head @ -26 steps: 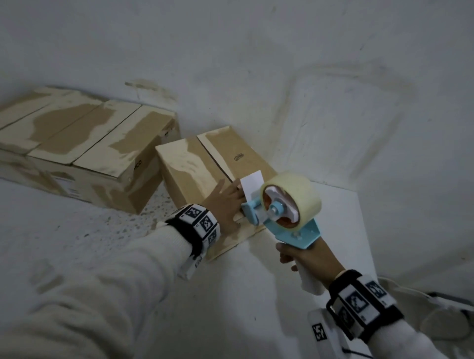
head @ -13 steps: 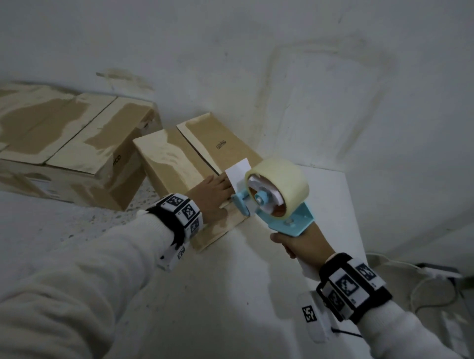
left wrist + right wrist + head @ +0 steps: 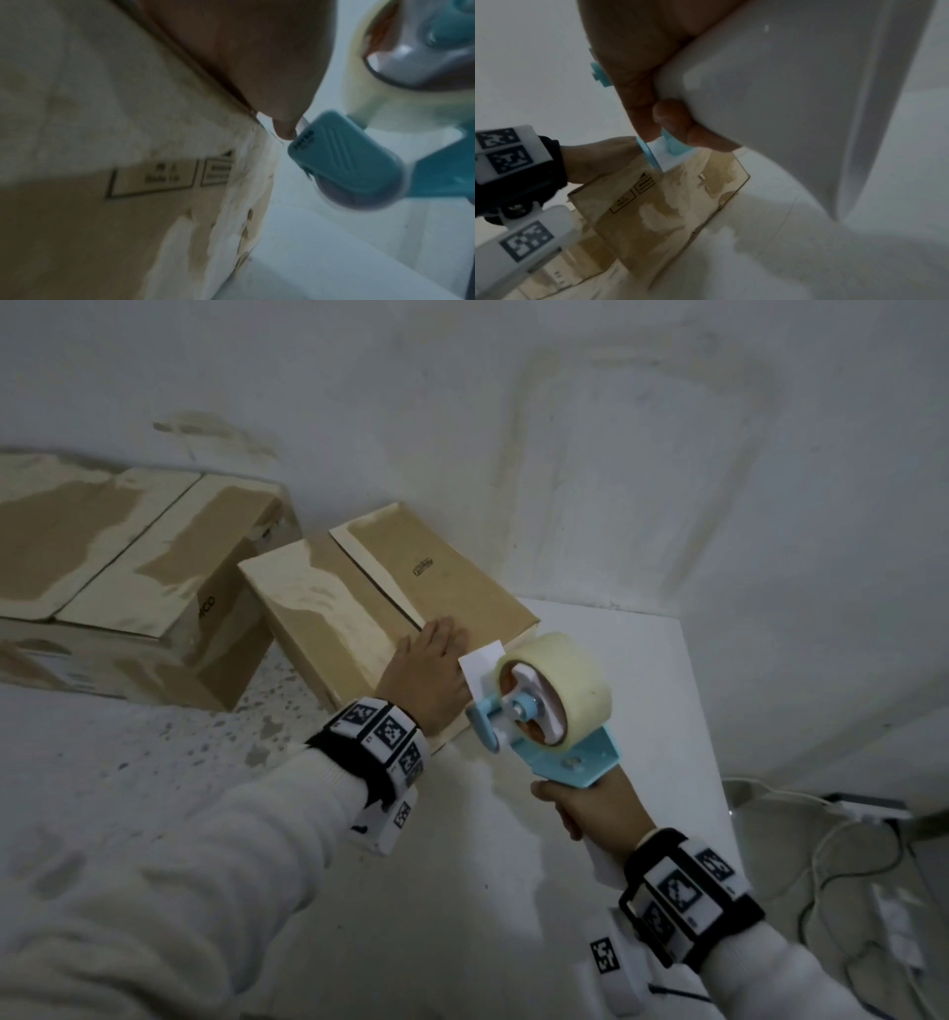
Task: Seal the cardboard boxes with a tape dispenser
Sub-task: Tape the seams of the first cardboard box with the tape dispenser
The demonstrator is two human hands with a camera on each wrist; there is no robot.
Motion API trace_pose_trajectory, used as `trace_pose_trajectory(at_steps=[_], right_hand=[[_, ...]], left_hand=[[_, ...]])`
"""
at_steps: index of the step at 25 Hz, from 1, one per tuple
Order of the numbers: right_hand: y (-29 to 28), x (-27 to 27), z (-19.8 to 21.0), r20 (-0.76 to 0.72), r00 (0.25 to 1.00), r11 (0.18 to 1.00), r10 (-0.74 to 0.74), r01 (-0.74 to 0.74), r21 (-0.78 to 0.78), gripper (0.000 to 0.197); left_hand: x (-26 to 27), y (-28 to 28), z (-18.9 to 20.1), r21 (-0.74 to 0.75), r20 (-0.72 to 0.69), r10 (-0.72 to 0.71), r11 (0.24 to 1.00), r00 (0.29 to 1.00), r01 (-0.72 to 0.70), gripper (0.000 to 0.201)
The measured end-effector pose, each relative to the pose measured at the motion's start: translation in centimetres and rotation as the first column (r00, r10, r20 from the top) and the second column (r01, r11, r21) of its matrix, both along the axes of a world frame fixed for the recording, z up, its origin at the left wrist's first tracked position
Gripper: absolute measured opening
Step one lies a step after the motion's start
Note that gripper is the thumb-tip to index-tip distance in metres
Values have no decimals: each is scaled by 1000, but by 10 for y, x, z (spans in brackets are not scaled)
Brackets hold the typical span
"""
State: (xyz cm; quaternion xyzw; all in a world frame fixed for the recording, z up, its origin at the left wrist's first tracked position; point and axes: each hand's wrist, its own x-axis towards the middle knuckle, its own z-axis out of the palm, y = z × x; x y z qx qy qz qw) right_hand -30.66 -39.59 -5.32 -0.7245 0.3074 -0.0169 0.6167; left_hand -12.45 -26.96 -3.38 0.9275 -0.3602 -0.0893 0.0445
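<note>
A small brown cardboard box (image 3: pixel 359 603) lies on the white surface, its top flaps closed along a centre seam. My left hand (image 3: pixel 429 667) lies flat on the near end of its top, fingers straight. My right hand (image 3: pixel 598 806) grips the white handle of a blue tape dispenser (image 3: pixel 544 726) with a pale tape roll (image 3: pixel 570 683), held just right of the box's near corner. In the left wrist view the blue dispenser nose (image 3: pixel 344 162) sits close beside my left hand (image 3: pixel 257 60) at the box edge (image 3: pixel 154 142). In the right wrist view the handle (image 3: pixel 795 101) fills the upper frame.
A larger cardboard box (image 3: pixel 118 588) with worn patches stands at the left against the wall. A white board (image 3: pixel 637 711) lies under the dispenser, its edge at the right. Cables (image 3: pixel 842 855) trail on the floor at the lower right.
My left hand has slid forward along the box top and now lies flatter. The dispenser stays beside the box's near corner, with little change beyond the camera's own shift.
</note>
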Motion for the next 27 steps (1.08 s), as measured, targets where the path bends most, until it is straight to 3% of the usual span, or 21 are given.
trace_pose_trajectory(at_steps=[3, 18, 24, 27], right_hand=[[8, 12, -8, -56, 998, 999, -28, 29, 15, 22], [27, 14, -24, -131, 986, 987, -107, 122, 105, 26], [14, 3, -18, -7, 949, 944, -315, 314, 100, 29], [7, 14, 7, 82, 953, 956, -291, 286, 68, 32]], left_hand=[[2, -3, -10, 61, 71, 26, 998, 997, -31, 62], [2, -4, -5, 67, 92, 40, 997, 995, -46, 60], [-2, -19, -8, 59, 106, 130, 989, 986, -137, 75], [-3, -17, -12, 93, 203, 46, 993, 978, -66, 75]])
